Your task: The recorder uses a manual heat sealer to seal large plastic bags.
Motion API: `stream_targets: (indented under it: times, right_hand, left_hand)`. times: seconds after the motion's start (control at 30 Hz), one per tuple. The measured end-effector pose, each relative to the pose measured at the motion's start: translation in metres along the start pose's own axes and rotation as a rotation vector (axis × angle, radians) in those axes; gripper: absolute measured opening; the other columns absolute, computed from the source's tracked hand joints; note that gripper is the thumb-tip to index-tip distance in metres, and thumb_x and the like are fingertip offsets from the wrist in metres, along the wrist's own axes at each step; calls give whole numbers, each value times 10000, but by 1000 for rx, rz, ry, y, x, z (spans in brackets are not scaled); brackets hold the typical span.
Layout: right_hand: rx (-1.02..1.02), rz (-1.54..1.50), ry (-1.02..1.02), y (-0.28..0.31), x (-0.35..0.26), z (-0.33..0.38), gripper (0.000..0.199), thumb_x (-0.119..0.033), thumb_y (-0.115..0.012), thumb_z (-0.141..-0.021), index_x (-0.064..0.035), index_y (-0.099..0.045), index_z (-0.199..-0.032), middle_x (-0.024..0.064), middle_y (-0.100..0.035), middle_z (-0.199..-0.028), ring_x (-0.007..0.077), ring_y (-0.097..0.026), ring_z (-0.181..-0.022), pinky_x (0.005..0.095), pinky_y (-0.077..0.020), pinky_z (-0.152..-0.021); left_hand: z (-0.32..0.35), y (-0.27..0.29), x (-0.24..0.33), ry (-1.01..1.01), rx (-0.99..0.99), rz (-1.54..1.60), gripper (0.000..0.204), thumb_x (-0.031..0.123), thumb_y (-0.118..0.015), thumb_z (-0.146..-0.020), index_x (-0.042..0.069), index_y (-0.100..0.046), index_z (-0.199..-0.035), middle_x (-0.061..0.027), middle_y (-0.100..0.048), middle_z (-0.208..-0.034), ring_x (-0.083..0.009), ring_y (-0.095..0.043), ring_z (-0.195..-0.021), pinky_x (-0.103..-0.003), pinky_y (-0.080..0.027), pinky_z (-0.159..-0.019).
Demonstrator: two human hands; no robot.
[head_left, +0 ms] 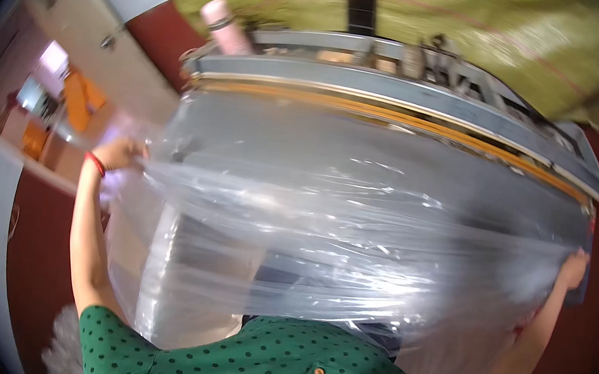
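My left hand is closed on one side of the clear plastic film, its fingers pinching a gathered edge; my right hand grips the opposite side, though blur hides its exact fingertip hold. The film spans between my hands, in front of my body, reaching up to the long grey metal rail with its orange strip. I judge that my arms are spread this wide because the sheet is broad and would sag if held closer; the creases running between my grips suggest sideways tension. The pink bottle sits behind the rail's left end, presumably to stay clear of the film.
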State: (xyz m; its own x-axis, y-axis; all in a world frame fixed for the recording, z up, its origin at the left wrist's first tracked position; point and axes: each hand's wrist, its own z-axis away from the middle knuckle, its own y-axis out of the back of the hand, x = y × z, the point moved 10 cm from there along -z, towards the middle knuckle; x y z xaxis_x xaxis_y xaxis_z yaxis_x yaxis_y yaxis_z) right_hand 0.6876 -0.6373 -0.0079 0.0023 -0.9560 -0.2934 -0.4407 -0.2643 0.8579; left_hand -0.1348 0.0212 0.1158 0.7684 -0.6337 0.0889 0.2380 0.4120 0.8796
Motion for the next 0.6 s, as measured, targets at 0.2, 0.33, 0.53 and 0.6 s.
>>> stream_targets:
  times: [0.2,0.33,0.53,0.6]
  right_hand:
    - [-81,58,43,-3,-27,3,380,-423,-314,-884,-113,-481,-1023,178,-572,-991,393,-525,-914,492,-407,-714]
    - [-62,41,66,0,-39,8,397,-422,-319,-886,-74,-486,-979,205,-570,-945,403,-526,-879,487,-402,-692]
    - [-72,81,84,-6,-29,0,370,-420,-305,-891,-106,-469,-1000,183,-578,-944,401,-521,-889,491,-402,-692]
    - [-64,66,92,-9,-25,-1,371,-417,-306,-893,-101,-468,-1000,188,-577,-934,401,-520,-885,489,-400,-684]
  left_hand:
    - [108,100,55,16,1586,-325,200,33,-602,-708,46,-560,-903,-107,-561,-857,-266,-536,-819,-337,-431,-723]
    - [-37,-46,12,-125,870,43,434,277,-583,-772,56,-476,-1130,-148,-460,-1170,-316,-394,-1123,-402,-344,-902]
    - [-75,-67,-71,316,712,40,542,378,-543,-787,89,-420,-1228,-131,-381,-1291,-325,-309,-1211,-407,-318,-945]
    - [-82,-52,-56,395,604,63,490,335,-557,-789,20,-483,-1157,-162,-456,-1220,-324,-366,-1181,-379,-306,-966]
